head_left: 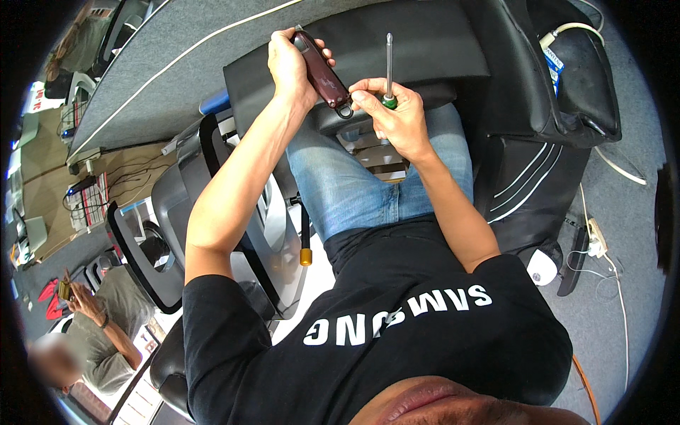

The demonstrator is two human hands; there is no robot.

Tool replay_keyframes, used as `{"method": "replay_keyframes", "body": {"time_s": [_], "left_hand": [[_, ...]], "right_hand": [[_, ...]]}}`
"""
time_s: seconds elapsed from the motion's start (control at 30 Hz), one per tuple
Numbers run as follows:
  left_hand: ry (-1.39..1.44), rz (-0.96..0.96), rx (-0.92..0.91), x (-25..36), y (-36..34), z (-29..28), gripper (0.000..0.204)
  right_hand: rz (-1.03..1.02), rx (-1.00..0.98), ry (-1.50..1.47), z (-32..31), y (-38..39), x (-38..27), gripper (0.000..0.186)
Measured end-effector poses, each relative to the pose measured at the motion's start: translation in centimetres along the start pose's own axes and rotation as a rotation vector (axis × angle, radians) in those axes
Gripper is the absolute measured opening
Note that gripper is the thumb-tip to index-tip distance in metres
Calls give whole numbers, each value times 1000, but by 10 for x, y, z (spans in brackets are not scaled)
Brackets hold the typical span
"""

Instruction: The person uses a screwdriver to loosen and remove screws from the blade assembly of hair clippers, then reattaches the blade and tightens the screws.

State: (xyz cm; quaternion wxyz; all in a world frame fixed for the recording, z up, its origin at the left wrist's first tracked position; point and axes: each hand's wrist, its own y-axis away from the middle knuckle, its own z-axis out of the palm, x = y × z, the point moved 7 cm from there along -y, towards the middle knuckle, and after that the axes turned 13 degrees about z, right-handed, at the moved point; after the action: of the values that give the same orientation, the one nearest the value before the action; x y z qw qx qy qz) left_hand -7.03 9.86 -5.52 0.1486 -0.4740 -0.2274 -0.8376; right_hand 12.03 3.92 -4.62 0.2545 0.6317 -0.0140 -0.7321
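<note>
A dark red handheld device (327, 79) sits at the upper middle of the frame, its long axis slanting from upper left to lower right. Its narrow tip points to the top left; the end with a dark loop (345, 112) points to the lower right. The person's left hand (289, 69) grips it firmly, fingers wrapped around the far side. Just right of it, the right hand (402, 122) is closed on a screwdriver (389, 67) with a green handle, the shaft running almost straight up the frame, tip uppermost. The right thumb and forefinger meet beside the device's lower end; whether they touch it cannot be told.

Beneath the hands lie a black padded bench (425, 44) and the person's blue jeans (347, 202). Grey carpet (602, 312) covers the floor at right, where a white power strip (597, 239) and cables (622, 319) lie. A white cord (205, 41) curves across the upper left. At lower left, another person (117, 333) sits with a raised hand.
</note>
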Motion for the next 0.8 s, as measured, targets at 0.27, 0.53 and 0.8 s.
{"method": "replay_keyframes", "body": {"time_s": [0.27, 0.53, 0.8], "left_hand": [[-40, 22, 33, 3, 2, 1, 34], [-59, 73, 41, 7, 7, 1, 32], [-59, 150, 22, 14, 14, 8, 25]], "right_hand": [[-141, 45, 146, 4, 4, -10, 21], [-14, 84, 185, 4, 3, -6, 14], [72, 68, 84, 2, 2, 3, 16]]}}
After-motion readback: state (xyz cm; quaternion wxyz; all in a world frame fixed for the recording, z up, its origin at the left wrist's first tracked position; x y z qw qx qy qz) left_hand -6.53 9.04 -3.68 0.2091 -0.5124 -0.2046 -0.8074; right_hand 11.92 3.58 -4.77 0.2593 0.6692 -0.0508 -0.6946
